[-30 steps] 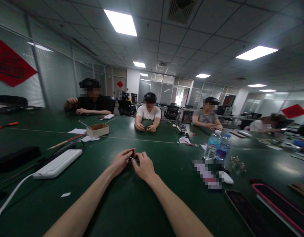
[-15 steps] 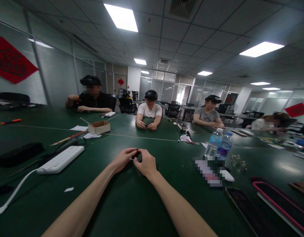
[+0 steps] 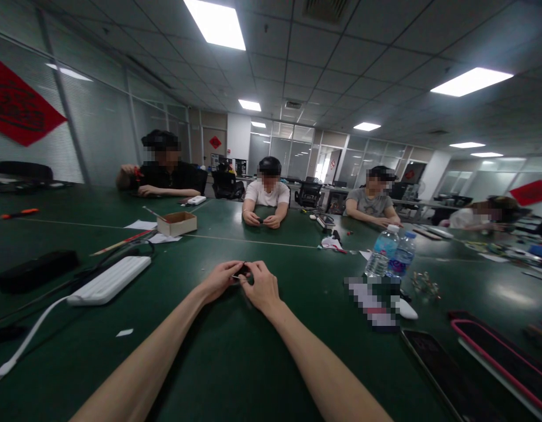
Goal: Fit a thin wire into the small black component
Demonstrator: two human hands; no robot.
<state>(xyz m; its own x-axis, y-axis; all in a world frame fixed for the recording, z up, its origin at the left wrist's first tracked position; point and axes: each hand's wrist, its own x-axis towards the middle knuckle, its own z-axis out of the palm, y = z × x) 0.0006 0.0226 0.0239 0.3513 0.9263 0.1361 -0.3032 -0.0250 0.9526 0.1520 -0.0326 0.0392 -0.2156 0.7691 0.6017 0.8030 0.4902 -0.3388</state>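
Note:
Both forearms reach forward over the green table (image 3: 227, 363), and the two hands meet near its middle. Between my fingertips is a small dark object (image 3: 241, 269) with a thin pale edge; its kind is too small to make out. My left hand (image 3: 219, 280) pinches it from the left, thumb and fingers together. From the right, my right hand (image 3: 262, 286) closes on it with curled fingers and thumb. Much of the object is hidden by the fingers.
A white power strip (image 3: 110, 281) and a black case (image 3: 36, 271) lie left. Beyond stands an open cardboard box (image 3: 178, 225). Two water bottles (image 3: 380, 252), a white mouse (image 3: 406, 309) and a phone (image 3: 438, 366) are on the right. Several people sit around the table.
The right thumb and fingers have shifted slightly around the small dark object, closing the gap between them. Both hands stay in about the same place.

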